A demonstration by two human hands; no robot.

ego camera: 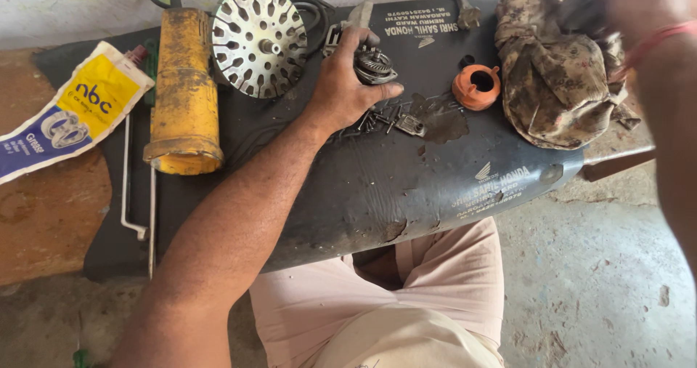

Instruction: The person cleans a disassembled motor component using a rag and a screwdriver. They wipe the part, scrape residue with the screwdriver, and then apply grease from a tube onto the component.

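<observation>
The left hand [347,85] sits near the top middle of the frame, on a black rubber mat [406,193]. Its fingers are curled over a small metal gear part [374,66], and the thumb sticks out flat to the right. The gear part is right under the fingertips, just above a little heap of dark screws [381,119].

The right hand [617,5] is in the top right corner. It is blurry, so I cannot tell if its fingers are wide or closed. It is over a dirty rag [559,77].

To do this well, I think the hand should grip the gear part firmly and lift it straight, so it does not bump the screws and scatter them. The orange ring [476,87] lies just right of the gear part. The round metal fan disc [259,39] and the yellow tool body [185,92] lie to the left, so there is room to work
</observation>
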